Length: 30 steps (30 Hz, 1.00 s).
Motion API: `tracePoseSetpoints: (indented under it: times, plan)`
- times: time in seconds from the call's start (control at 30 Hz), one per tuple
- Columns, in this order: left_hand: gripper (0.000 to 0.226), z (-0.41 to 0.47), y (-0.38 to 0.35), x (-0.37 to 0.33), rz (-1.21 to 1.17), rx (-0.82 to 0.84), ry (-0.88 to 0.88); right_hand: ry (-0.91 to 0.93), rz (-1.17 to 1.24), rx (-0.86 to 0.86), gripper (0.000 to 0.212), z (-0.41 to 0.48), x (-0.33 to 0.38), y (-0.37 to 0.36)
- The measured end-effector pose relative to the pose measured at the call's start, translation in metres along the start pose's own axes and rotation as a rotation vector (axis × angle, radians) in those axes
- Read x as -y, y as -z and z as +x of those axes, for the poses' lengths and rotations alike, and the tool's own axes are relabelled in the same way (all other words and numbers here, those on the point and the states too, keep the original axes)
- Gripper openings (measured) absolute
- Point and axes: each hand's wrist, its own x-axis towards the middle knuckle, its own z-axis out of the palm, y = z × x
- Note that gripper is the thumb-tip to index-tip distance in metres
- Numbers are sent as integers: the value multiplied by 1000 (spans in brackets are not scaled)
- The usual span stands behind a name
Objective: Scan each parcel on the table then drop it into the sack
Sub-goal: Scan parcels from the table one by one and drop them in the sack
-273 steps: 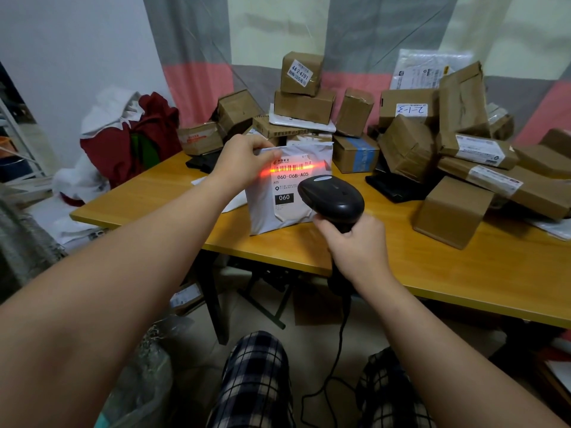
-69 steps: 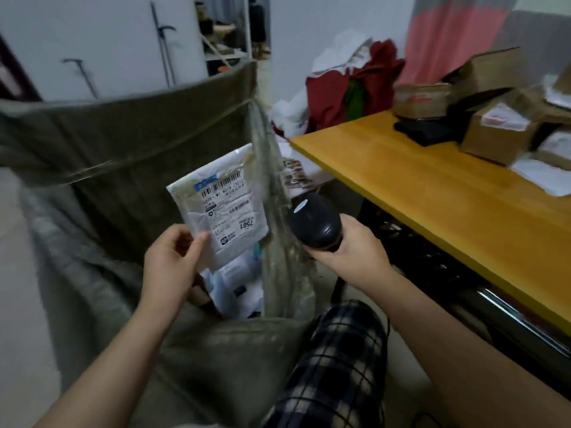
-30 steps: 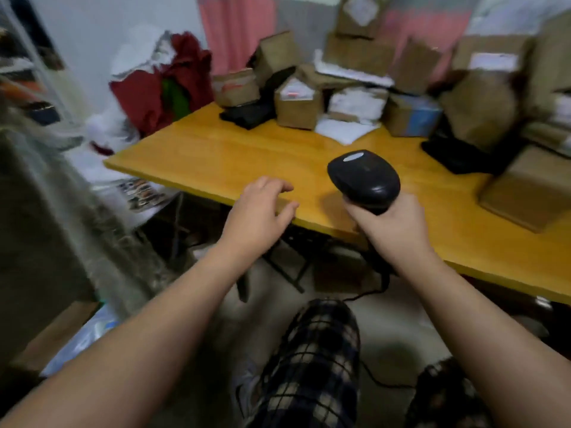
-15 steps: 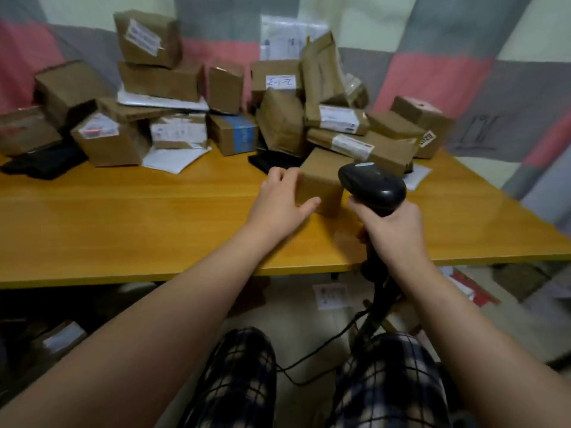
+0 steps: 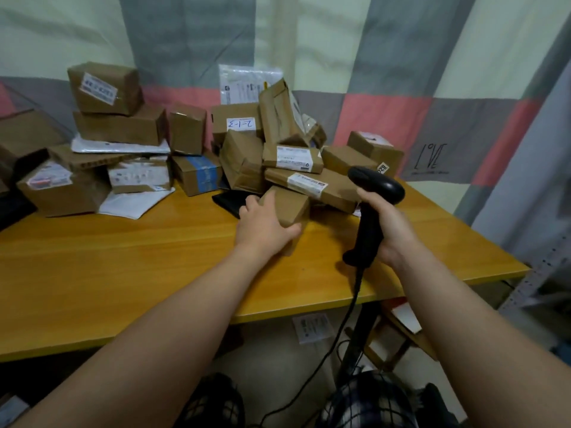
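I see the parcel pile [image 5: 241,156] at the back of the worktop [image 5: 123,273], against the curtain [image 5: 386,72]. A cardboard box [image 5: 292,205] sits at the pile's front, my left hand [image 5: 261,227] gripping its near side. Right of it, my right hand [image 5: 394,230] holds the barcode scanner [image 5: 378,185] above the worktop.

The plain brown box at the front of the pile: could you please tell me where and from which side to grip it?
Take the brown box by its near end, coming from the front: that end is bare, while a long labelled parcel lies over its far edge. The left hand grips it so.
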Motion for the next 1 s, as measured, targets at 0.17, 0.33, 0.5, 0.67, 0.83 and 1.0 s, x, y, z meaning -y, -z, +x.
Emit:
tracePoseSetpoints:
  times: [0.17, 0.33, 0.5, 0.67, 0.83, 1.0]
  plan:
    - [87, -3, 12, 23, -15, 4, 10, -95, 83, 47, 39, 21, -3, -13]
    - [87, -9, 26, 35, -41, 0, 29, -96, 53, 32, 40, 26, -6, -27]
    - [82, -51, 46, 56, -75, -83, 43, -43, -110, 72, 38, 11, -4, -35]
    - [72, -100, 78, 84, -41, -286, 43, -153, -179, 163, 30, -13, -11, -52]
    - [61, -124, 114, 126, 91, -478, 168, -214, -267, 210, 17, -32, -36, -74]
    - [46, -135, 135, 159, -86, -559, 212, -165, -334, 161, 29, -39, -55, -106]
